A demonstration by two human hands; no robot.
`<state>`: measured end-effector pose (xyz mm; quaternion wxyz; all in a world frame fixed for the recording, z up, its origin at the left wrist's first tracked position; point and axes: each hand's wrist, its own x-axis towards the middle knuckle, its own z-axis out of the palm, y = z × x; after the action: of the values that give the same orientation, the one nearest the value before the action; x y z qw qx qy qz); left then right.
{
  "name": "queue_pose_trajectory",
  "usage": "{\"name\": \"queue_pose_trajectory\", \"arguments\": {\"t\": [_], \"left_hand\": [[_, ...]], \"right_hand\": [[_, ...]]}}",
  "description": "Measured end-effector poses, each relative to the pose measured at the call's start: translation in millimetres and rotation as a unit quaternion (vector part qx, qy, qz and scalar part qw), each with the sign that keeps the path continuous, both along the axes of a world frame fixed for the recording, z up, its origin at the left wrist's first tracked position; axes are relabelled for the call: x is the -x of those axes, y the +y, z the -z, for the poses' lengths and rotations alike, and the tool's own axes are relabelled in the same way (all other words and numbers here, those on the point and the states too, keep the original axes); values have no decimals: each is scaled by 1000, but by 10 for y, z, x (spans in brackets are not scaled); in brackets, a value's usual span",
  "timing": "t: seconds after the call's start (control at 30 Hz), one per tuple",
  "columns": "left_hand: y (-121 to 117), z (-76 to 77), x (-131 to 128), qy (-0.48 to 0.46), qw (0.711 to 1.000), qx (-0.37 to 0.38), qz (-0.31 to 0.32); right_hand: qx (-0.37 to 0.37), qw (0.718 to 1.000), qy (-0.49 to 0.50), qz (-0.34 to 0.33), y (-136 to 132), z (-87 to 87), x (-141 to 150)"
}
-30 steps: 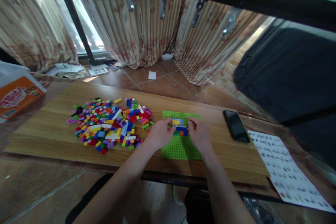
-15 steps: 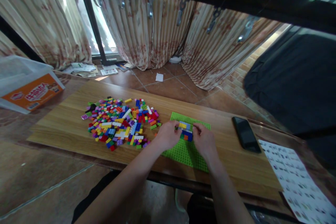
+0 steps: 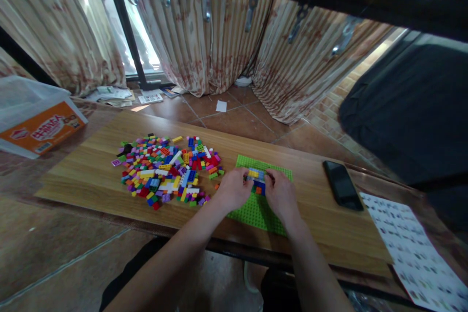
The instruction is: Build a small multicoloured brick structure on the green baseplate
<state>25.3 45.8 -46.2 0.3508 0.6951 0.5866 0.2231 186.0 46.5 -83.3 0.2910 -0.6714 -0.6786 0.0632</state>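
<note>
Brick build (image 3: 257, 175) sits partly hidden between left fingers (image 3: 244, 172) and right fingers (image 3: 269, 176).

The small block build (image 3: 256, 175) is low and compact, with yellow and light blue blocks on the far side and dark blue and orange ones nearer the person. It sits on the far half of the green studded plate (image 3: 256, 212), between the two hands, which partly hide its sides. The plate lies flat on the wooden counter (image 3: 329, 226), slightly angled.
</note>
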Motion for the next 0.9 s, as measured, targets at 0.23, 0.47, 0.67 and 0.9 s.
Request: {"name": "queue_pose_trajectory", "arguments": {"t": [0.23,0.47,0.67,0.9], "left_hand": [[-21,-22,36,5,1000,-5,1],[92,-94,315,-68,994,-49,-70],[233,-170,690,-226,947,-81,-213],[250,-351,1088,-438,819,-119,-352]], "right_hand": [[16,1000,6,4,23,-31,20],[-16,999,11,40,5,-125,51],[-118,987,77,-76,-102,-216,411],[-68,968,73,-230,-223,-155,1043]]}}
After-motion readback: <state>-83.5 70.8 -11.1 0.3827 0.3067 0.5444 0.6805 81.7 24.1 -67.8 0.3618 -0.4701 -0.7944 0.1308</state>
